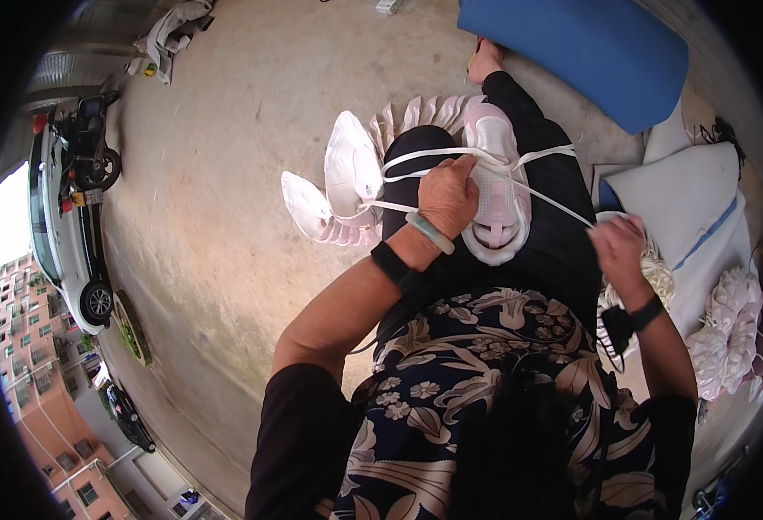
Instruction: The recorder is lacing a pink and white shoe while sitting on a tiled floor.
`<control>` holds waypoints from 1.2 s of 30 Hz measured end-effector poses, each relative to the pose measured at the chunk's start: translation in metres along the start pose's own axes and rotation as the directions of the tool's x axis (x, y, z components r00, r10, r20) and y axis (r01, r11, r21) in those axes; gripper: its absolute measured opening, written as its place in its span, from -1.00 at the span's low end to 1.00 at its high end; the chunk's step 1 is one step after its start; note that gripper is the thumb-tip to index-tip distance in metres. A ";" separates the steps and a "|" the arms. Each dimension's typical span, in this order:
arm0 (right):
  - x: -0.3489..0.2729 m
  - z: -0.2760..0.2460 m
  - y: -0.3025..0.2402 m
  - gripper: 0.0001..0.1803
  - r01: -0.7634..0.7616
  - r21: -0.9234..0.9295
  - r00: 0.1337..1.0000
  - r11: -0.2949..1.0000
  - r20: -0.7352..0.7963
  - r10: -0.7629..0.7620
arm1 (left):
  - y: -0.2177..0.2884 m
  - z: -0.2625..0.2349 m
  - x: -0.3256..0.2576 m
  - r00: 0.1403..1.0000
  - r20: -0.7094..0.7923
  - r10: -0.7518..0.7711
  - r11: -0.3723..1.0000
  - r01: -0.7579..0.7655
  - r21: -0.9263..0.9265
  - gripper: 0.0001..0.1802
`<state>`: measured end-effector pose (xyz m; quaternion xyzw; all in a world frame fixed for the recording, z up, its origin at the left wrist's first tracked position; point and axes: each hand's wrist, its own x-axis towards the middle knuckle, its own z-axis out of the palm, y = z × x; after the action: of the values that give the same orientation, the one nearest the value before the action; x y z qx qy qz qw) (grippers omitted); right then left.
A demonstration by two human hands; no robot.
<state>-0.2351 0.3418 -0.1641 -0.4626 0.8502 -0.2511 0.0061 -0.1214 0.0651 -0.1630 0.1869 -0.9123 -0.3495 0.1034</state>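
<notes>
A pink-and-white shoe upper (501, 195) lies across a person's lap, on black trousers (565, 260), its pale rimmed opening at the end nearest the person's body. White lace (555, 206) crosses the shoe upper and runs out from both sides of it.

The left hand (449, 198), below a pale bangle (431, 232) and a black wristband (396, 267), rests at the shoe upper's left edge with its fingers curled in over the lace; whether it pinches the lace or the shoe upper, I cannot tell. The right hand (620, 247), slightly blurred, is well apart to the right of the shoe upper, its fingers closed on a length of lace drawn straight from it.

To the left of the shoe upper, and curving round beyond it, is a fanned row of similar pale pieces (353, 169), 2 of them standing out large and white. Right of the shoe upper lies a heap of white and pinkish pieces (724, 334). Beyond it to the right is a blue sheet (585, 61). Far to its left, past the concrete floor (243, 165), are 1 motorcycle (95, 147) and 1 white car (69, 234).
</notes>
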 end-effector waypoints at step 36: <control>0.047 0.024 -0.041 -0.96 -0.074 0.496 0.994 0.865 0.103 0.026 | -0.020 -0.024 0.041 0.813 0.545 -0.204 0.564 0.552 -0.614 -0.77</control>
<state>-0.2244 0.2764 -0.1570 -0.4343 0.7669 -0.4403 0.1715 -0.1452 0.0202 -0.1562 0.2446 -0.6203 -0.7379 -0.1043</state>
